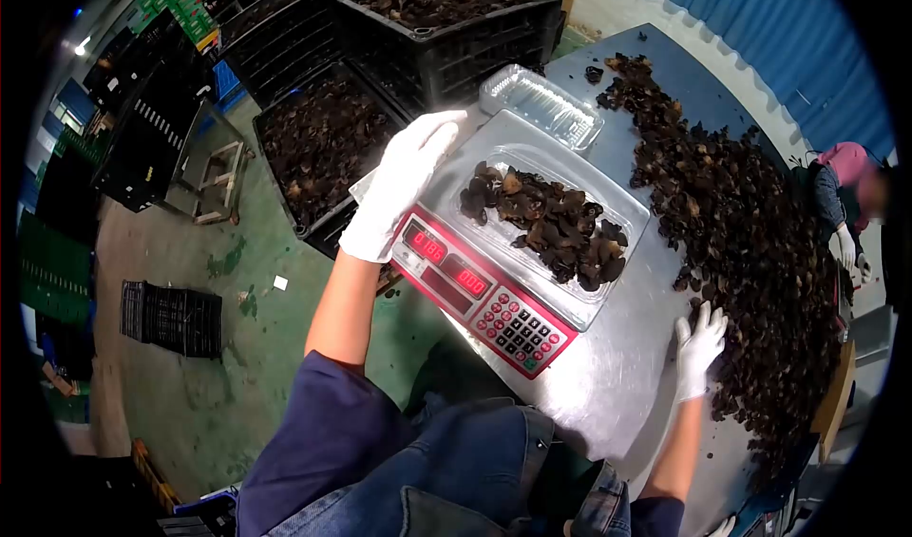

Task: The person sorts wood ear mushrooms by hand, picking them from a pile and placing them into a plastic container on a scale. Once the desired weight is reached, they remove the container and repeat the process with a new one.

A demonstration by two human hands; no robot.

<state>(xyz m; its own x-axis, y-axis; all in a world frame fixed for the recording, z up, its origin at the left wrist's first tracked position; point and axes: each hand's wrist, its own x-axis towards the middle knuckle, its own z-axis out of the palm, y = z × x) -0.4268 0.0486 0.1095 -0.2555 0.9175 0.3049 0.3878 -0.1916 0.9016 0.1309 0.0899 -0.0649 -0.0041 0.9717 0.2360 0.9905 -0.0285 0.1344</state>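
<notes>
A digital scale [475, 295] with a red panel and lit red digits stands on the metal table. On its pan [622, 200] rests a clear plastic tray [470, 222] partly filled with dark wood ear mushrooms [560, 219]. My left hand [404, 181], in a white glove, is at the scale's left end, fingers stretched out and empty. At the near edge of a big mushroom heap [731, 214], my gloved right hand [701, 342] has its fingers apart, tips against the loose pieces. Another clear plastic tray [541, 105] lies just beyond the scale.
Black crates [456, 57] full of mushrooms stand left of and beyond the table [608, 376]. Across the heap, a person in a pink head covering [844, 164] works with gloved hands. A stack of black crates [173, 319] sits on the green floor.
</notes>
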